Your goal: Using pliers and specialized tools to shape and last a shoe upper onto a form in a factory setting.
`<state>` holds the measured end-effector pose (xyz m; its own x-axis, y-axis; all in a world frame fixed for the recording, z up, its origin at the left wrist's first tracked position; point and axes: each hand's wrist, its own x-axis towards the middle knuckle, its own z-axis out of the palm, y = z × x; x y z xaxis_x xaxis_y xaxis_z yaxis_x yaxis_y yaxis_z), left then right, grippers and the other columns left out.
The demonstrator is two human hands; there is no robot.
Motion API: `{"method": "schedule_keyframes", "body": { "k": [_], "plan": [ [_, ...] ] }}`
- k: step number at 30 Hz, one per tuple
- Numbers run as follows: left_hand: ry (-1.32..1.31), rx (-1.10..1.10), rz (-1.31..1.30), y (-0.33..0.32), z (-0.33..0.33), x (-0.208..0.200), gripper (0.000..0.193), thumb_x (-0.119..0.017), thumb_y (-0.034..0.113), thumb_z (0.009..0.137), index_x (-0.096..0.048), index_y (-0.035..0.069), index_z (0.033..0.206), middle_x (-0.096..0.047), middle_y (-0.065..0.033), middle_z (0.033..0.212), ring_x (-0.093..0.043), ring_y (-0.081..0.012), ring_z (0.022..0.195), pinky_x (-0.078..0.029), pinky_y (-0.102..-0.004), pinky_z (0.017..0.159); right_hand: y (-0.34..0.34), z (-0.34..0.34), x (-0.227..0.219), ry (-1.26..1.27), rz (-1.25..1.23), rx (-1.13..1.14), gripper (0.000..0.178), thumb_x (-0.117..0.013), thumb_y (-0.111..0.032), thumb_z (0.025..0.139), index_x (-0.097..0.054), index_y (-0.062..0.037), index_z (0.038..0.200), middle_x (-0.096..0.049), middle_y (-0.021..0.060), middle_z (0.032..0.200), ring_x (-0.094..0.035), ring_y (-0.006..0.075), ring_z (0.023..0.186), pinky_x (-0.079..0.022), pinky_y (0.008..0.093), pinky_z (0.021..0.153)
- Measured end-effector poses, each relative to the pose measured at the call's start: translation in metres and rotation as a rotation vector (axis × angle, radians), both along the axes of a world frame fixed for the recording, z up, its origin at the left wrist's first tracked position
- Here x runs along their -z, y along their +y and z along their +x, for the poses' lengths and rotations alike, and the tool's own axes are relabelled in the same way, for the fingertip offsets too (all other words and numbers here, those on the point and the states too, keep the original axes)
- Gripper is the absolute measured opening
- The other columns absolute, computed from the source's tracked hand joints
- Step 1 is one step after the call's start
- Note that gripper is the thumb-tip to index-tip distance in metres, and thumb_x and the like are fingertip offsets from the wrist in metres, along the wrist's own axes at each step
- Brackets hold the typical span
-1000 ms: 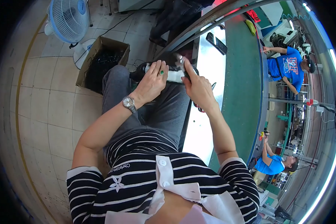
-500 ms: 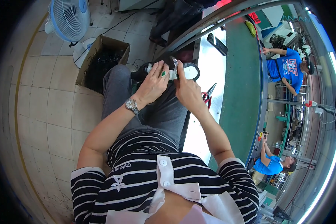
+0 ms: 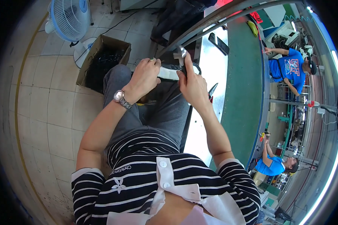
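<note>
Across my lap lies a black shoe-shaped piece with a white underside [image 3: 168,73]. My left hand [image 3: 145,75] is closed around its left end, fingers curled over the edge. My right hand [image 3: 192,83] grips a small hammer [image 3: 180,57] by its dark handle, metal head up, just above the right part of the piece. Most of the handle is hidden in the fingers. To the right of that hand, on the white table edge [image 3: 204,123], lies a red-handled cutting tool [image 3: 212,92], partly covered by my wrist.
A dark phone [image 3: 218,44] lies on the white edge beside a green belt surface [image 3: 240,93]. A cardboard box [image 3: 80,77] with black scraps stands at left near a fan [image 3: 69,18]. Two co-workers in blue [image 3: 289,69] are across the belt. A metal rail [image 3: 206,24] runs overhead.
My left hand has shifted left and turned, its fingers now curled over the piece. My right hand has moved slightly right, and the hammer head has risen off the white surface.
</note>
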<state>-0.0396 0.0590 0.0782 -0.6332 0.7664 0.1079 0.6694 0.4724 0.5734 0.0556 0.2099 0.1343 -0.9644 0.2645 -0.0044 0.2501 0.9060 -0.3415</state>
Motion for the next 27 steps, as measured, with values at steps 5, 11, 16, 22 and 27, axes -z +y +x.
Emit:
{"method": "schedule_keyframes", "body": {
  "k": [5,11,16,22,27],
  "plan": [
    [0.085,0.030,0.043,0.002,0.002,0.011,0.060,-0.077,0.013,0.069,-0.054,-0.009,0.120,-0.058,-0.0232,0.121,-0.053,-0.0349,0.117,-0.043,-0.0387,0.100,-0.004,0.000,0.020,-0.097,0.120,-0.089,0.068,-0.053,-0.015,0.092,-0.015,-0.0064,0.148,-0.062,0.0218,0.062,-0.063,0.0408,0.055,-0.050,0.0472,0.050],
    [0.097,0.024,0.093,-0.001,0.003,0.011,0.054,-0.076,0.013,0.070,-0.056,-0.007,0.117,-0.057,-0.0240,0.122,-0.053,-0.0353,0.117,-0.045,-0.0398,0.098,-0.016,-0.003,0.011,0.022,-0.058,0.048,0.064,-0.054,-0.016,0.090,-0.023,-0.0072,0.146,-0.062,0.0240,0.064,-0.063,0.0427,0.059,-0.050,0.0518,0.055],
    [0.143,-0.005,0.281,-0.005,0.004,0.017,0.048,-0.076,0.004,0.067,-0.053,-0.006,0.109,-0.061,-0.0236,0.102,-0.057,-0.0379,0.105,-0.047,-0.0419,0.092,-0.005,-0.007,0.014,-0.168,0.064,-0.132,0.066,-0.054,-0.018,0.091,-0.020,-0.0092,0.147,-0.062,0.0246,0.064,-0.063,0.0431,0.059,-0.050,0.0516,0.055],
    [-0.032,-0.057,0.262,-0.002,0.003,0.012,0.068,-0.079,0.007,0.067,-0.040,0.002,0.122,-0.062,-0.0234,0.103,-0.063,-0.0397,0.091,-0.050,-0.0433,0.077,-0.022,-0.002,0.029,-0.105,0.018,-0.041,0.070,-0.056,-0.016,0.090,-0.015,-0.0077,0.147,-0.062,0.0264,0.068,-0.062,0.0444,0.060,-0.049,0.0509,0.056],
    [-0.106,-0.023,0.215,-0.011,-0.003,0.018,0.076,-0.081,0.009,0.066,-0.037,0.004,0.127,-0.063,-0.0225,0.109,-0.063,-0.0392,0.098,-0.050,-0.0421,0.083,0.006,-0.009,-0.001,-0.175,0.031,-0.071,0.056,-0.055,-0.018,0.090,-0.034,-0.0144,0.142,-0.065,0.0249,0.075,-0.064,0.0439,0.069,-0.050,0.0491,0.066]
  ]
}}
